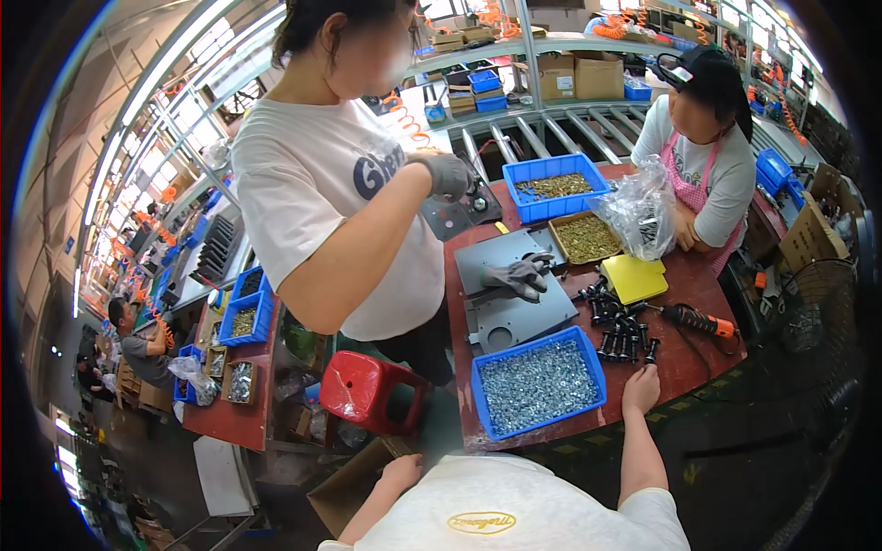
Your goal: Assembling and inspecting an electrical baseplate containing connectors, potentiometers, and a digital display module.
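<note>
My right hand (641, 389) is at the right front edge of the red table (680, 372). Its fingers are closed on the near end of a black bolt-like part (652, 349) with a round head. Several more such black parts (617, 342) lie just beyond, left of that hand. Low on the left, my left hand (401, 471) is beside an open cardboard box (344, 491); its fingers are too small to make out. Between my hands, a blue bin (595, 404) of small silvery metal pieces stands on the table.
A powered screwdriver (703, 319) with an orange end lies right of the parts, near a yellow piece (634, 278). Grey gloves (519, 275) rest on a metal panel (491, 255). One gloved co-worker stands left; another leans at the far right. A red stool (354, 386) stands left.
</note>
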A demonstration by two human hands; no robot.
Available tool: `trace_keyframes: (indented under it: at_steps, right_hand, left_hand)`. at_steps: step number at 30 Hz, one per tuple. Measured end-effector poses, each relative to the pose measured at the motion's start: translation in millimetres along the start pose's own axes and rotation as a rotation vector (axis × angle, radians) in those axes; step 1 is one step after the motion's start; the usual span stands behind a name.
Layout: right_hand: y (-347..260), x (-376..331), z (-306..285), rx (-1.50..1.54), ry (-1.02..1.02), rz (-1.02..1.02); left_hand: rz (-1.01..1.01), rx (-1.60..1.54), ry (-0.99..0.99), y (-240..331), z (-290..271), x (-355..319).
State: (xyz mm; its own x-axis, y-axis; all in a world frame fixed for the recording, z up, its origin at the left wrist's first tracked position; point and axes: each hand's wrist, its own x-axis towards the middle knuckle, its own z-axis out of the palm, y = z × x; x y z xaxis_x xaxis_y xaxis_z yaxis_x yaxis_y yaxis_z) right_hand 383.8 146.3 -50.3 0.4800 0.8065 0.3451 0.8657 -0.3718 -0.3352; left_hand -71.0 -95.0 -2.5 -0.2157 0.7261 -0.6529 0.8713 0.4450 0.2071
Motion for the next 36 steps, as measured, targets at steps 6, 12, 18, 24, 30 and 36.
trace_keyframes:
  at_steps: [6,12,18,24,30,36]
  right_hand:
    - [2.8,-3.2,4.9,0.038,0.003,-0.023]
    - [-2.2,-1.9,2.3,0.037,0.021,-0.034]
    - [9.4,0.9,7.9,0.040,0.025,-0.022]
    - [1.3,7.2,4.9,0.035,0.027,-0.056]
    - [-16.5,5.1,-18.6,0.077,-0.165,0.117]
    - [-1.1,-6.1,1.2,0.100,-0.129,-0.009]
  left_hand:
    - [0.016,-0.006,0.028,4.1,0.1,-7.9]
    - [0.007,-0.019,0.009,20.4,-15.5,-18.2]
    - [0.059,0.024,0.044,15.5,-4.2,-12.2]
    - [0.139,0.029,0.094,-4.5,15.8,5.5]
    - [0.065,0.019,0.119,-7.6,22.4,9.4]
    - [-0.108,-0.135,0.309,-44.4,61.5,6.1]
